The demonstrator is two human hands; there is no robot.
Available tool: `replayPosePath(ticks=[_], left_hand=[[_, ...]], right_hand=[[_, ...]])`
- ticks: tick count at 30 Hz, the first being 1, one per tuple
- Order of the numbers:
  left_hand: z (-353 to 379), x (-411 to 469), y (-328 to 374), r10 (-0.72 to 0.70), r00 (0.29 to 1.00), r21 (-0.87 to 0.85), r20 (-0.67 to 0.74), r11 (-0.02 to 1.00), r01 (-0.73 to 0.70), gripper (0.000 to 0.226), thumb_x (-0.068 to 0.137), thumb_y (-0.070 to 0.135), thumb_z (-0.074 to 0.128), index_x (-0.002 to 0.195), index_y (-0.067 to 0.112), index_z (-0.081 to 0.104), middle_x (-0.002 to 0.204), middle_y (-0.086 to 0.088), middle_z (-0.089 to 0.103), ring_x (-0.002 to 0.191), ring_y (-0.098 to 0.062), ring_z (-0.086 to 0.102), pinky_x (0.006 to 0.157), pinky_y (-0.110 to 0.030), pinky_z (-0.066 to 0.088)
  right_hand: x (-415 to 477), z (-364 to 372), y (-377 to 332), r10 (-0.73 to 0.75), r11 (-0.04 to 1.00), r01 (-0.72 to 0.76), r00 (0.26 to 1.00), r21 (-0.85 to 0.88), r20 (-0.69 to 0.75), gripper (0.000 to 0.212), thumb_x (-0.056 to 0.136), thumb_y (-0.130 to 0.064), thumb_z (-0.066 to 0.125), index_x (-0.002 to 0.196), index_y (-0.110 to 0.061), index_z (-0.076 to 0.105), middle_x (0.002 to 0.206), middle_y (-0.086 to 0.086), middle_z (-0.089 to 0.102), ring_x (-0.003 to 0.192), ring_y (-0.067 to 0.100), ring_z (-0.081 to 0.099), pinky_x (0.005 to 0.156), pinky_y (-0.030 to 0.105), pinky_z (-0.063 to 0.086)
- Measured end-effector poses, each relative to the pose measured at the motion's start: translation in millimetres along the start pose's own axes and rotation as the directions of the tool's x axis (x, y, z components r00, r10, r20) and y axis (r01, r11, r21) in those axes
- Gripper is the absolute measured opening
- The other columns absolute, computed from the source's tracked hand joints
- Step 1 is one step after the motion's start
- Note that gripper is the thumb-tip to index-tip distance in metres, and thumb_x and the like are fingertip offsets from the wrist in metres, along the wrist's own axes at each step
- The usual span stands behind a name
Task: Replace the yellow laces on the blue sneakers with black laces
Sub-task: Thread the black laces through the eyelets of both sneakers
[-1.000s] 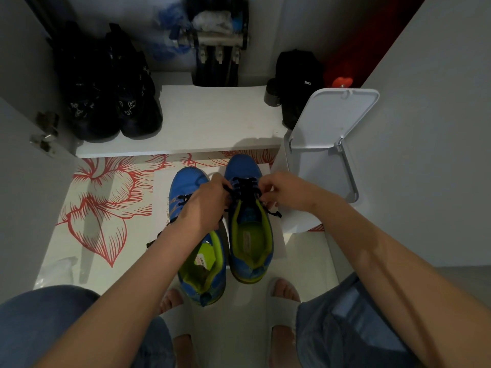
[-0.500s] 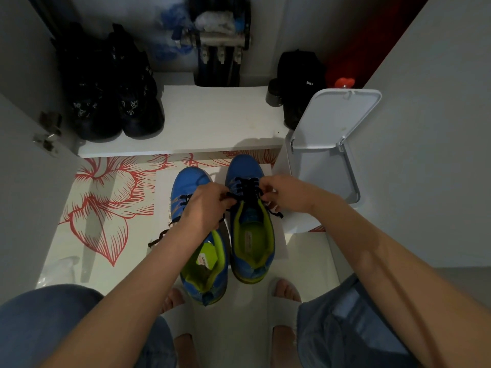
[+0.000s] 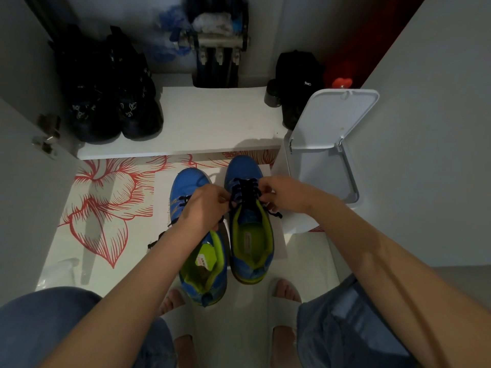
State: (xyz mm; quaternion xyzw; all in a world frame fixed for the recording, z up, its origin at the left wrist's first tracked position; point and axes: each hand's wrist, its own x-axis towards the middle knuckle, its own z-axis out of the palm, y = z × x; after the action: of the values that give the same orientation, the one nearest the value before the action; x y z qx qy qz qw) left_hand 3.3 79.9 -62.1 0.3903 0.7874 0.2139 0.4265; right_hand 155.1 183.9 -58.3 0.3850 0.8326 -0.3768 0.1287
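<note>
Blue sneakers (image 3: 245,168) with lime-green linings stand side by side on the pale floor, toes pointing away from the person, both threaded with black laces. At far left, black shoes (image 3: 111,107) sit on a white shelf (image 3: 212,123), with a red floral mat (image 3: 106,208) below it. A loose lace end (image 3: 156,241) trails left from the left-hand sneaker (image 3: 186,185). The left hand (image 3: 204,209), fingers curled, pinches the black lace (image 3: 244,191) of the right-hand sneaker (image 3: 252,272). The right hand (image 3: 288,193), fingers also curled, pinches it from the other side. Just beside that sneaker stands a white bin (image 3: 293,224), its lid (image 3: 334,118) raised.
</note>
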Motion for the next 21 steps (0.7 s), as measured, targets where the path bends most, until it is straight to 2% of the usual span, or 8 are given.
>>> replayPosePath(ticks=[2,4,5,7,9,13,18,21], left_hand=[[-2,0,4,-0.027,1.000,0.014,0.014,1.000,0.026,0.022,0.094,0.009,0.053,0.113,0.006,0.063,0.080,-0.006,0.062,0.035,-0.004,0.054,0.034,-0.012,0.039],[-3,-1,8,-0.154,0.988,-0.039,-0.023,0.987,0.153,0.030,0.090,0.008,0.059,0.120,0.006,0.058,0.097,-0.008,0.066,0.071,-0.014,0.067,0.054,-0.016,0.049],[-1,-2,5,-0.105,0.993,0.022,-0.061,0.994,0.107,0.032,0.090,0.011,0.060,0.121,0.005,0.056,0.101,-0.007,0.065,0.082,-0.017,0.066,0.061,-0.020,0.049],[0,-1,0,-0.051,0.996,-0.045,-0.079,0.998,0.048,0.026,0.094,0.016,0.053,0.115,0.002,0.055,0.089,-0.003,0.061,0.074,-0.017,0.061,0.059,-0.024,0.047],[-2,-6,5,-0.064,0.996,0.019,-0.062,0.998,0.066,0.025,0.095,0.014,0.050,0.117,0.002,0.054,0.099,-0.006,0.061,0.078,-0.017,0.061,0.064,-0.023,0.050],[-5,-3,3,0.015,1.000,0.024,-0.027,1.000,-0.014,0.020,0.094,0.019,0.055,0.107,0.004,0.056,0.092,-0.013,0.064,0.052,-0.014,0.055,0.034,-0.010,0.039],[-8,-10,4,0.027,0.998,0.101,0.058,0.994,-0.032,0.016,0.095,0.019,0.053,0.092,0.005,0.060,0.065,-0.005,0.058,0.024,-0.002,0.044,0.033,-0.011,0.035],[-10,-11,1,0.022,0.992,0.153,0.124,0.987,-0.041,0.022,0.094,0.023,0.056,0.079,0.007,0.060,0.057,-0.004,0.055,0.023,-0.001,0.044,0.032,-0.008,0.032]], right_hand=[[1,1,0,-0.002,1.000,0.002,1.000,0.001,0.002,0.013,0.096,-0.009,0.048,0.098,0.003,0.054,0.095,0.020,0.056,0.081,0.025,0.052,0.084,0.045,0.047],[1,2,1,0.000,1.000,0.000,1.000,-0.004,0.003,0.008,0.095,-0.010,0.049,0.095,-0.002,0.052,0.098,0.022,0.058,0.082,0.027,0.054,0.083,0.044,0.048],[1,2,0,0.001,1.000,-0.001,1.000,-0.004,0.004,0.008,0.095,-0.010,0.049,0.095,-0.002,0.053,0.101,0.024,0.059,0.084,0.031,0.057,0.083,0.044,0.048],[1,1,1,0.005,1.000,-0.005,1.000,0.025,0.004,0.013,0.094,-0.010,0.052,0.099,0.002,0.055,0.103,0.024,0.060,0.093,0.037,0.059,0.084,0.043,0.048],[-2,-1,4,0.026,0.997,-0.027,1.000,0.068,0.014,0.019,0.093,-0.009,0.055,0.104,0.006,0.056,0.101,0.022,0.060,0.098,0.037,0.059,0.082,0.036,0.048],[-12,0,11,0.051,0.992,-0.069,0.985,0.108,0.165,0.029,0.090,-0.004,0.058,0.108,0.019,0.055,0.105,0.036,0.059,0.084,0.025,0.052,0.068,0.020,0.040],[-20,-1,12,0.037,0.997,-0.050,0.977,0.057,0.212,0.019,0.095,-0.017,0.053,0.105,-0.002,0.058,0.095,0.001,0.055,0.093,0.015,0.049,0.076,0.021,0.038],[-33,-27,8,-0.009,0.975,-0.029,0.985,0.220,0.169,0.021,0.096,-0.017,0.049,0.102,0.000,0.060,0.097,0.007,0.062,0.093,0.015,0.057,0.081,0.019,0.044]])
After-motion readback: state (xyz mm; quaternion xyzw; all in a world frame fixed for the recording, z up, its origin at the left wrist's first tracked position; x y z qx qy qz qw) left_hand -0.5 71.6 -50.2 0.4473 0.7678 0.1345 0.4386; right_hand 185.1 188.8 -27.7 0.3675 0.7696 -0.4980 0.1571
